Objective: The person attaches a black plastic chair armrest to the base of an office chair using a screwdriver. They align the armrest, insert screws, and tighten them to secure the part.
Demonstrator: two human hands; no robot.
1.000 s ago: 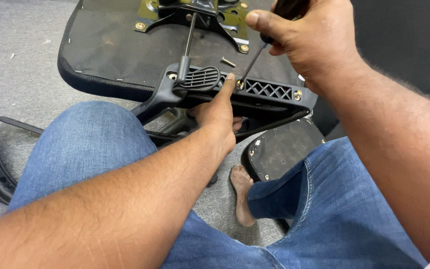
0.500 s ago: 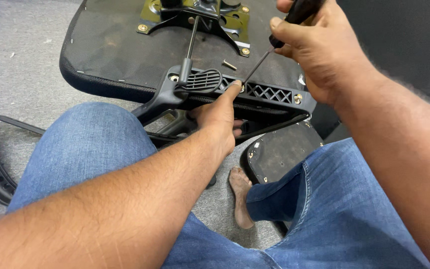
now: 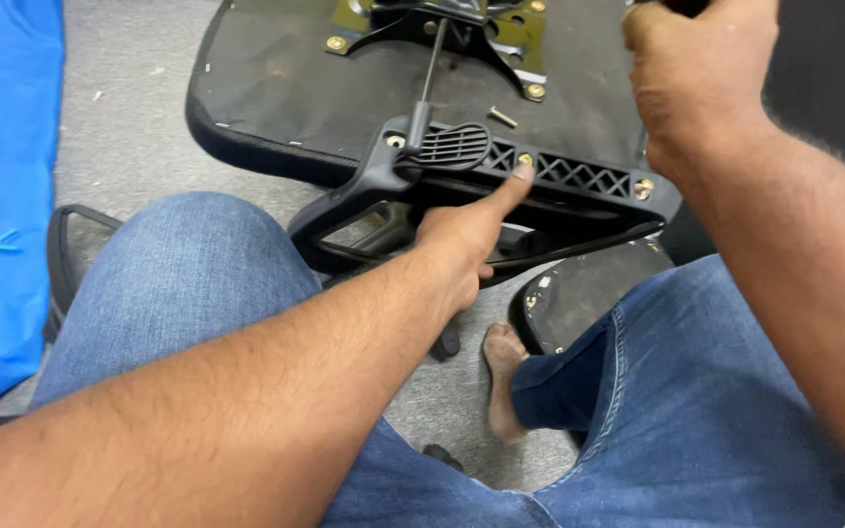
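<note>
An upturned black chair seat (image 3: 266,88) lies on the grey floor in front of my knees. A black plastic armrest bracket (image 3: 579,181) rests along its near edge. My left hand (image 3: 466,235) holds that bracket, and its thumb tip presses on a brass screw (image 3: 525,159) in it. My right hand (image 3: 701,73) is raised at the top right, fist closed on a black screwdriver handle (image 3: 685,6) that is cut off by the frame edge. The screwdriver's shaft is not visible. A loose screw (image 3: 503,116) lies on the seat's underside, beside a lever rod (image 3: 429,59).
A blue sheet (image 3: 2,196) covers the floor at the left. Beside it, by my left knee (image 3: 188,284), lies a black armrest loop (image 3: 63,264). A flat black part (image 3: 579,293) sits under my right leg, near my bare foot (image 3: 501,381). The metal mechanism plate (image 3: 530,29) is bolted to the seat.
My right hand has lifted the screwdriver up and away from the bracket, so its shaft has left the view. My left thumb stays on the brass screw.
</note>
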